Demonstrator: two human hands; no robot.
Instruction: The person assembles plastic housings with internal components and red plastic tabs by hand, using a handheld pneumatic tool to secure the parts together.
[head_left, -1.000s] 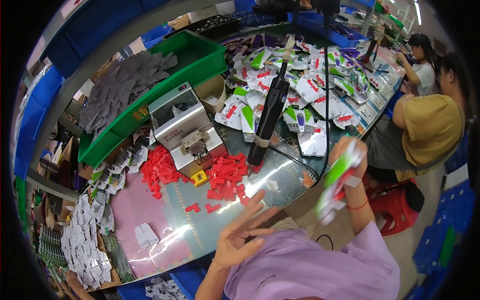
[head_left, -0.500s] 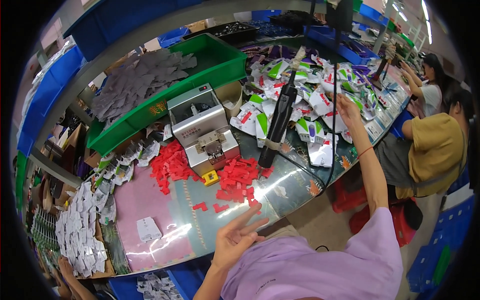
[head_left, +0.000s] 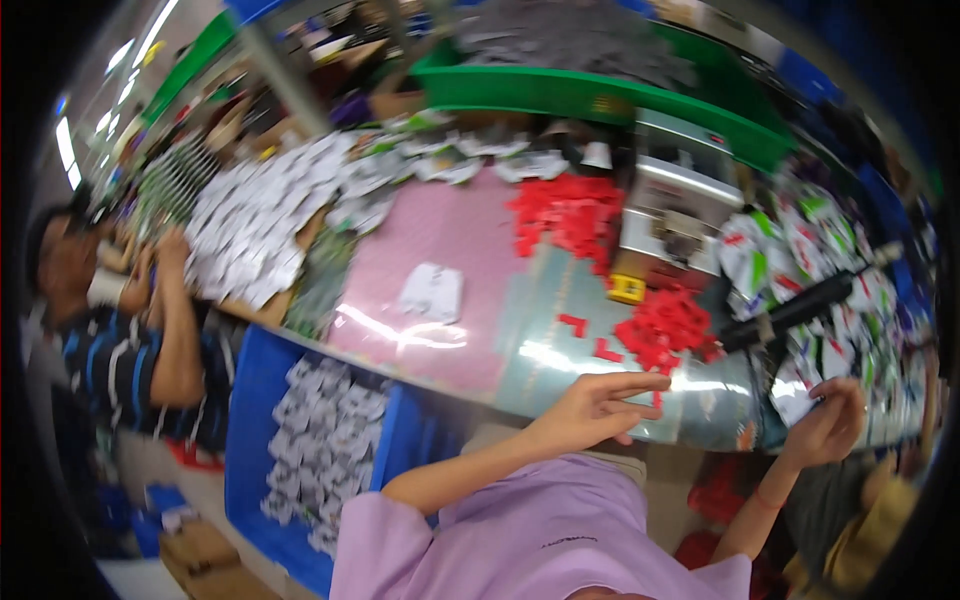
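Observation:
My left hand (head_left: 600, 405) hovers palm-up over the table's front edge with its fingers stretched out. Just beyond its fingertips lie small red L-shaped plastic pieces (head_left: 662, 330). Over to the right, my right hand (head_left: 832, 428) has its fingers curled beside a white piece (head_left: 793, 398) at the near edge of a pile of white-and-green plastic parts (head_left: 825, 235). Blur hides whether those fingers grip anything. A black electric screwdriver (head_left: 800, 308) lies slanting across the pile. Left of it stands a silver screw feeder (head_left: 672, 205) with a yellow block (head_left: 627, 289) at its front.
One flat white part (head_left: 432, 293) lies on the pink mat (head_left: 400, 340). Behind are a second red heap (head_left: 565, 215) and a green tray (head_left: 560, 95) of grey pieces. Many white parts (head_left: 255, 215) sit leftward near a co-worker (head_left: 150, 350). Below is a blue bin (head_left: 250, 470).
The view has swung left, bringing in the co-worker and the blue bin. My right hand has drawn a little nearer the front edge, its fingers more curled. My left hand's fingers stay extended.

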